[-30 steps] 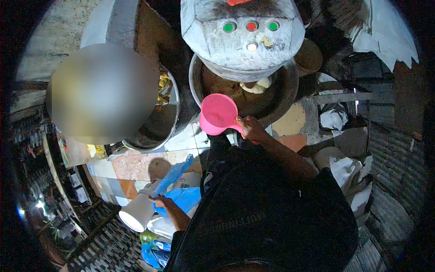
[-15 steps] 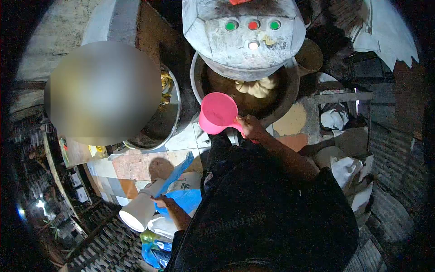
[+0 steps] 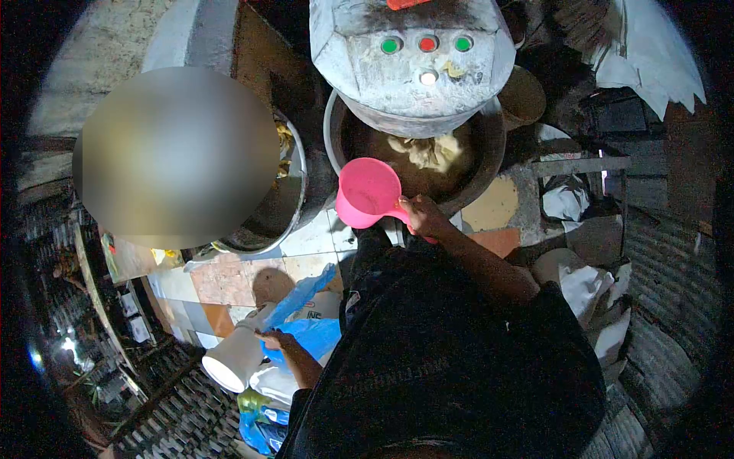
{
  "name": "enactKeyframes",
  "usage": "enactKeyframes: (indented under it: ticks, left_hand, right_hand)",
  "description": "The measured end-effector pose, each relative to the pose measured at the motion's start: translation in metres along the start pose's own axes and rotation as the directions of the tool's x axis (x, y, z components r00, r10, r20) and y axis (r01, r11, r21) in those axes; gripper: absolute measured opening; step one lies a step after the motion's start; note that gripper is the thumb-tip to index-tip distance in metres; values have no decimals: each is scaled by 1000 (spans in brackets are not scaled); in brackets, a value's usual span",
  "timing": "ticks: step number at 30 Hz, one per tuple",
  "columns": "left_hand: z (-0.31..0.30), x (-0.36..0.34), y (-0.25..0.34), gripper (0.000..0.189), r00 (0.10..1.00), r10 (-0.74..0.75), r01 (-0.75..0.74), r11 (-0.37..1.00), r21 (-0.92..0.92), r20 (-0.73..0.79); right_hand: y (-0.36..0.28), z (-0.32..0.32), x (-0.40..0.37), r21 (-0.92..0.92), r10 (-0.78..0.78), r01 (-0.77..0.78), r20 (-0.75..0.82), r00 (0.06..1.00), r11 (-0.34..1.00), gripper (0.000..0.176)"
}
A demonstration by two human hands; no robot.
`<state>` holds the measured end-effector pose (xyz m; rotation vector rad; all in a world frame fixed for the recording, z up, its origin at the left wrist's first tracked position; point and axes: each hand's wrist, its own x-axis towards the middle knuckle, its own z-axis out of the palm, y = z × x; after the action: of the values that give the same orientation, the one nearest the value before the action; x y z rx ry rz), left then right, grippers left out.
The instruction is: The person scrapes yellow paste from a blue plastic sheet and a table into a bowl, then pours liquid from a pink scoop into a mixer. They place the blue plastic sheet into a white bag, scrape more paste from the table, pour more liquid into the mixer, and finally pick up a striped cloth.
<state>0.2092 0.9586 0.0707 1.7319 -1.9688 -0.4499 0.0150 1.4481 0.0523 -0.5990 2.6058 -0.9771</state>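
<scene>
My right hand [image 3: 427, 216] is closed round the handle of a pink plastic dipper [image 3: 370, 187], holding it over the near rim of a large round mixer bowl [image 3: 489, 164]. Pale dough [image 3: 430, 153] lies inside the bowl beneath the mixer head [image 3: 413, 61]. Low on the left, my left hand [image 3: 279, 341] has its fingers closed at the side of a tilted white plastic container [image 3: 233, 358]; its exact hold is partly hidden. Beside that hand is a thin blue plastic bag [image 3: 306, 291].
Green and red buttons [image 3: 427, 43] sit on the mixer's front. A large metal pot [image 3: 300, 206] stands left of the bowl, partly behind a blurred area. Sacks [image 3: 585, 294] lie to the right, and tiles [image 3: 222, 279] cover the floor at left.
The dough in the bowl has changed shape and shifted slightly left. The blue bag's upper end has moved a little right and up. Both hands stay nearly where they were.
</scene>
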Motion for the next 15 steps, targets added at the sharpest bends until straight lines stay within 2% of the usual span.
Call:
enactKeyframes:
  ticks: [1,2,3,6,10,12,13,14,15]
  left_hand:
    - [1,-1,1,36,1000,-2,2,1000,-2,0]
    - [2,-2,1,36,1000,-3,3,1000,-7,-5]
    - [2,-2,1,37,1000,-4,4,1000,-7,0]
    - [2,-3,1,37,1000,-9,9,1000,-13,7]
    - [4,-3,1,37,1000,-18,18,1000,-21,14]
    - [5,-5,0,37,1000,-24,24,999,-25,17]
    - [5,-6,0,37,1000,-25,25,999,-30,12]
    - [5,-7,0,37,1000,-26,26,999,-30,14]
    - [5,-7,-1,37,1000,-27,27,999,-33,13]
  right_hand:
    - [0,2,-1,-1,-1,1,0,1000,1000,49]
    - [0,5,-4,-92,-137,119,-217,966,989,48]
    - [-1,6,-5,-206,-280,211,-409,869,955,48]
    - [0,2,-5,-197,-276,217,-366,889,956,47]
    - [-5,1,-4,-217,-306,235,-400,864,947,48]
    - [1,12,1,-219,-364,292,-508,781,931,46]
    - [-1,9,1,-219,-365,293,-508,781,931,46]
    - [-2,5,1,195,16,32,-242,970,980,46]
    - [-1,6,0,370,159,-135,-34,987,919,46]
